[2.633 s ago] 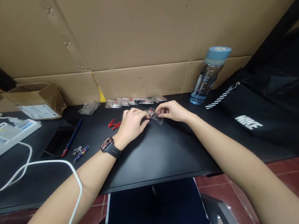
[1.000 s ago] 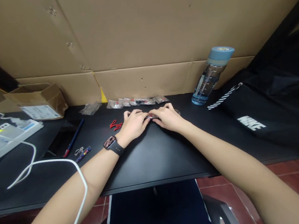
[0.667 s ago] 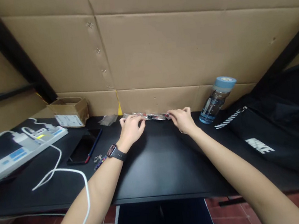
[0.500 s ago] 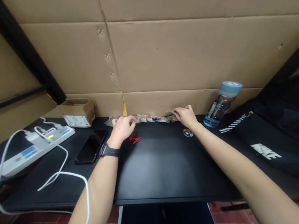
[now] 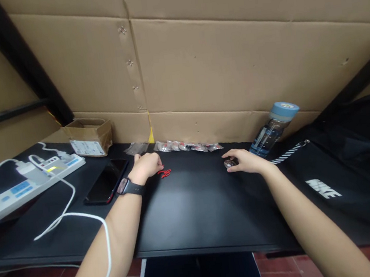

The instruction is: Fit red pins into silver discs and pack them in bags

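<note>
My left hand [image 5: 149,164] is closed, fingertips curled down on the end of a thin red cord [image 5: 165,173] that lies in a loose tangle on the black table. A dark watch [image 5: 130,186] is on that wrist. My right hand [image 5: 244,160] curves thumb and fingers around a small round shiny metal piece [image 5: 229,163], which rests on the table. Behind both hands runs a row of small clear plastic packets [image 5: 181,145] with shiny and red bits inside. An emptier-looking clear bag [image 5: 136,148] lies left of the row.
A phone [image 5: 107,181], a white power strip [image 5: 3,200] with cables and an open cardboard box [image 5: 89,139] occupy the left. On the right are a tilted blue-lidded bottle [image 5: 270,130] and a black bag [image 5: 353,167]. A cardboard wall [image 5: 217,71] closes off the back.
Both hands have left the packets and come nearer. My left hand has reached the red cord, and my right hand has moved around the round metal piece.
</note>
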A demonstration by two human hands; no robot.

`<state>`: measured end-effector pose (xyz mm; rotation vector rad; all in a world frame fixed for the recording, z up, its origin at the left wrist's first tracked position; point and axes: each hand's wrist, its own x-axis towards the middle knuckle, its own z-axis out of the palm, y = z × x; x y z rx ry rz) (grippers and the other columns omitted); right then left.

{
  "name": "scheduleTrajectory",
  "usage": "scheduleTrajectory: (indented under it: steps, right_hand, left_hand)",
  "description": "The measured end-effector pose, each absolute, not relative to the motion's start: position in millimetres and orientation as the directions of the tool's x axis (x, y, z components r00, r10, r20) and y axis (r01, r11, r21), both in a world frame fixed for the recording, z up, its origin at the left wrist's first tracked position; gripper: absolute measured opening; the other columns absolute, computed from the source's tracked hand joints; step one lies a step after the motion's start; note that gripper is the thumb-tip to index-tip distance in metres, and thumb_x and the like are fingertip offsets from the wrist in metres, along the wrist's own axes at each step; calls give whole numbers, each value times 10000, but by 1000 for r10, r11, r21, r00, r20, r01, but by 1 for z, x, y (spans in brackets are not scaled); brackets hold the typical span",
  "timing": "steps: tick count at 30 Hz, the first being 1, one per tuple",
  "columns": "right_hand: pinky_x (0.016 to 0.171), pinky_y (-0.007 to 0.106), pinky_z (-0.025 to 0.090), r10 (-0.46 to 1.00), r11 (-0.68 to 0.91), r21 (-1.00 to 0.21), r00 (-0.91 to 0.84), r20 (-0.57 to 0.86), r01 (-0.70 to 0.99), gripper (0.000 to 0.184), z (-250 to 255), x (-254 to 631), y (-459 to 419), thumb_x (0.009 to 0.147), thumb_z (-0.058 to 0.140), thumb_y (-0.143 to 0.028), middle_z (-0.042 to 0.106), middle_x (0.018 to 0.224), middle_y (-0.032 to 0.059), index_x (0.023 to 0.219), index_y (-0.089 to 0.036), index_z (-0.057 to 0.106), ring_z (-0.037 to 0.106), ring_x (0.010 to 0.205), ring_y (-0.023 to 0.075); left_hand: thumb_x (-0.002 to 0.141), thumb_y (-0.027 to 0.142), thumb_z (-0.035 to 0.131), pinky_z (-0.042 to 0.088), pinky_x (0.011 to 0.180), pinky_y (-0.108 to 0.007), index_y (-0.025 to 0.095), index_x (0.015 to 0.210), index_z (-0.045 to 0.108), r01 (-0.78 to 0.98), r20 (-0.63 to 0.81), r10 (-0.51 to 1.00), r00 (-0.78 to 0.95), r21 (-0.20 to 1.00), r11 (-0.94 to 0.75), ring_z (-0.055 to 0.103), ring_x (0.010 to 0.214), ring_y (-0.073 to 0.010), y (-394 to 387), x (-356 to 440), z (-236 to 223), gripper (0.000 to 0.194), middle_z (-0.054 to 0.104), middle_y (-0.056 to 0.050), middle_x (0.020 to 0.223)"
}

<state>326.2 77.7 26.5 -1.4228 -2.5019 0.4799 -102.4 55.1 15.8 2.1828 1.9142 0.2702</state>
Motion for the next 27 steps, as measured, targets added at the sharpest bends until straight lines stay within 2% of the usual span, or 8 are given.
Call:
scheduleTrajectory:
  steps: [5, 9, 12, 16, 18, 22, 24, 27]
  right_hand:
    - [904, 372, 571, 862, 481, -420, -504, 63, 770, 363, 15, 332, 65, 766, 813, -234, 805, 1082, 64, 1129, -237, 792, 757, 973, 259]
    - [837, 346, 576, 861, 487, -457, -498, 106, 745, 352, 15, 335, 67, 748, 823, -231, 810, 1024, 58, 1098, -221, 788, 753, 901, 236]
    - [834, 343, 589, 871, 465, -529, -473, 132, 710, 404, 18, 336, 66, 713, 853, -241, 809, 1028, 50, 1109, -220, 778, 748, 898, 228]
    - [960, 413, 586, 847, 528, -570, -439, 301, 629, 393, 28, 322, 53, 707, 846, -230, 791, 1091, 59, 1091, -224, 765, 750, 962, 243]
    - [990, 428, 591, 841, 527, -690, -420, 340, 497, 397, 31, 305, 41, 737, 838, -247, 780, 1125, 70, 1122, -227, 744, 755, 1028, 253]
    - [957, 433, 625, 838, 377, -920, -460, 292, 103, 463, 26, 266, 20, 712, 902, -305, 749, 1159, 82, 1131, -236, 718, 748, 1025, 240]
    - [934, 420, 636, 853, 283, -958, -446, 271, -42, 504, 20, 251, 13, 675, 938, -306, 714, 1236, 80, 1123, -257, 712, 727, 1075, 244]
    - [953, 424, 633, 878, 202, -966, -408, 251, -159, 585, 13, 240, 8, 647, 969, -299, 693, 1276, 68, 1164, -291, 695, 714, 1094, 248]
  left_hand:
    - [820, 299, 653, 343, 1025, -540, 255, 648, 718, 959, 29, 988, 148, 240, -151, 723, 939, -331, 58, -99, 9, 190, 792, -80, 803]
    - [930, 300, 551, 331, 1019, -541, 247, 864, 700, 957, 107, 982, 154, 233, -176, 720, 1013, -343, 55, -86, 10, 172, 799, -93, 919]
    - [966, 295, 532, 348, 1023, -514, 247, 939, 644, 912, 198, 963, 185, 330, -243, 720, 1012, -307, 47, -64, 17, 125, 802, -61, 992]
    - [975, 365, 602, 440, 991, -427, 243, 876, 626, 732, 322, 905, 279, 539, -418, 722, 991, -258, 26, -25, 19, 159, 799, -33, 1006]
    - [956, 399, 660, 480, 969, -401, 247, 861, 656, 615, 386, 871, 303, 619, -488, 715, 974, -243, 15, -7, 17, 180, 794, -29, 1002]
    - [909, 385, 758, 515, 979, -400, 256, 825, 728, 438, 510, 825, 243, 701, -562, 697, 1007, -245, -3, 17, 13, 157, 782, -35, 959]
    - [893, 370, 787, 513, 1006, -422, 271, 814, 762, 409, 539, 819, 198, 714, -568, 687, 1054, -259, -10, 21, 15, 129, 784, -34, 920]
    - [886, 360, 808, 463, 1071, -486, 296, 829, 803, 483, 530, 835, 148, 698, -529, 668, 1142, -284, -15, 23, 21, 85, 798, -33, 952]
